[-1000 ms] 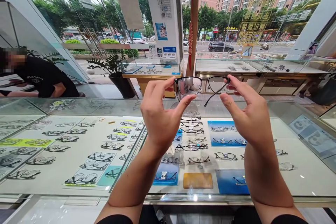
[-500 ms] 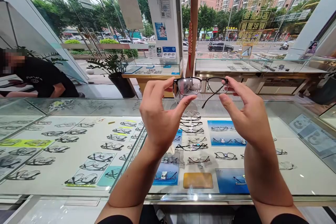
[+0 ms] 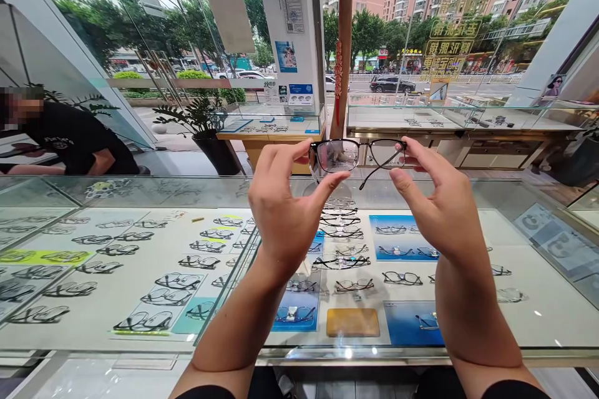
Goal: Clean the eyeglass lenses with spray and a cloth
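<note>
A pair of dark-rimmed eyeglasses (image 3: pixel 337 156) is held up level above the glass counter, lenses facing me. My left hand (image 3: pixel 287 190) pinches its left end near the hinge, with the thumb under the left lens. At the other end, my right hand (image 3: pixel 435 193) has its fingers on the right hinge and its thumb below. One temple arm slants down behind the right lens, its dark tip pointing toward the middle. Faint lettering shows on the lenses.
Under me, a glass display counter (image 3: pixel 327 354) holds rows of glasses, blue cards and a tan case (image 3: pixel 352 322). A person in black (image 3: pixel 88 131) sits bent forward at the far left. Beyond stand a potted plant (image 3: pixel 213 149), a wooden post (image 3: pixel 344 56) and more showcases (image 3: pixel 402 117).
My hands and the eyeglasses stay nearly still. The view shifts very slightly, and the lettering on the lenses shows a little more clearly.
</note>
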`<state>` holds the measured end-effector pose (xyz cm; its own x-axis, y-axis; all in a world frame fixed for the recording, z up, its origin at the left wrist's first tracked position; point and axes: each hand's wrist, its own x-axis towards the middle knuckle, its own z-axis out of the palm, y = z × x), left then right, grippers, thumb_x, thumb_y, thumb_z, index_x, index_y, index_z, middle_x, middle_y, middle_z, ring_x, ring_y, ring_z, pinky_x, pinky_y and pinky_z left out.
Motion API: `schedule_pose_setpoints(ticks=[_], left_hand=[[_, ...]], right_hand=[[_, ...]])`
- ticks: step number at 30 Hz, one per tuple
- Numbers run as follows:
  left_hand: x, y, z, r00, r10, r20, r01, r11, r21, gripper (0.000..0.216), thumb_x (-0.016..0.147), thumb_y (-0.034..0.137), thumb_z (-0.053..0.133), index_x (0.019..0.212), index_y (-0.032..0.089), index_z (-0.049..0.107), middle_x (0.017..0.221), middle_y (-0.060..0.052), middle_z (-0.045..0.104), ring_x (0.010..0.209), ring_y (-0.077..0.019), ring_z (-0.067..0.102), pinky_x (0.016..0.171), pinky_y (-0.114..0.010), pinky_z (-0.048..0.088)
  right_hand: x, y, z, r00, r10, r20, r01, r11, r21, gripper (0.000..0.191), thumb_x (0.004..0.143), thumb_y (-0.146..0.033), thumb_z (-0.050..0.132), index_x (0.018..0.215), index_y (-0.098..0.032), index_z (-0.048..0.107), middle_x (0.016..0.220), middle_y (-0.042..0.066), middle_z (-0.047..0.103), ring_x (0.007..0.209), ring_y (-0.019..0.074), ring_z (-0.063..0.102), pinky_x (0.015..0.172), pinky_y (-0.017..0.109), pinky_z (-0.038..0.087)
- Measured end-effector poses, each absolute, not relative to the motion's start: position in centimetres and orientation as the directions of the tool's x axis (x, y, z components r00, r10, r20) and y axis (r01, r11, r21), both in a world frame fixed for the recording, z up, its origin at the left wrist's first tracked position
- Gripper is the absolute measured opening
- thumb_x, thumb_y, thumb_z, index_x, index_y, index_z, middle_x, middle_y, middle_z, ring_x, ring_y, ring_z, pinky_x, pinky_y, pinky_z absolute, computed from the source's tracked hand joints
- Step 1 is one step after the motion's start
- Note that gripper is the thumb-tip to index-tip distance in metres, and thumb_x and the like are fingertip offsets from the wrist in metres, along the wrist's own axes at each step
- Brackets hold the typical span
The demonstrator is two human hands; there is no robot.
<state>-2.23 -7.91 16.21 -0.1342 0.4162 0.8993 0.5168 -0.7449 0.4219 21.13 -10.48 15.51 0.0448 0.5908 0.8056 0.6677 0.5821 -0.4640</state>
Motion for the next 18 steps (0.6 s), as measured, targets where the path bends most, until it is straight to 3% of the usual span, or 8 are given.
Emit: schedule_pose_setpoints(ticks=[11, 18], left_hand=[[-3.9, -7.2, 17.0, -0.083, 0.502, 0.861, 0.452, -0.751, 0.482, 0.054, 0.079, 0.062, 0.098, 0.114, 0.028, 0.077, 0.106, -0.006, 0.077, 0.103, -0.0264, 0.077, 0.083, -0.038, 0.064], [-5.7, -6.3, 17.5, -0.035, 0.559, 0.829, 0.384, -0.758, 0.527, 0.054, 0.076, 0.063, 0.099, 0.112, 0.028, 0.079, 0.108, -0.007, 0.081, 0.097, -0.0253, 0.079, 0.085, -0.04, 0.067]], right_hand=[[20.8, -10.8, 15.6, 0.067, 0.511, 0.857, 0.66, 0.621, -0.422, 0.049, 0.105, -0.05, 0.072, 0.149, -0.03, 0.072, 0.135, 0.011, 0.08, 0.124, 0.0347, 0.075, 0.11, 0.063, 0.063], [19.8, -11.4, 15.8, 0.081, 0.465, 0.882, 0.655, 0.642, -0.399, 0.043, 0.104, -0.045, 0.074, 0.145, -0.033, 0.075, 0.131, 0.008, 0.081, 0.121, 0.0323, 0.075, 0.108, 0.059, 0.063]])
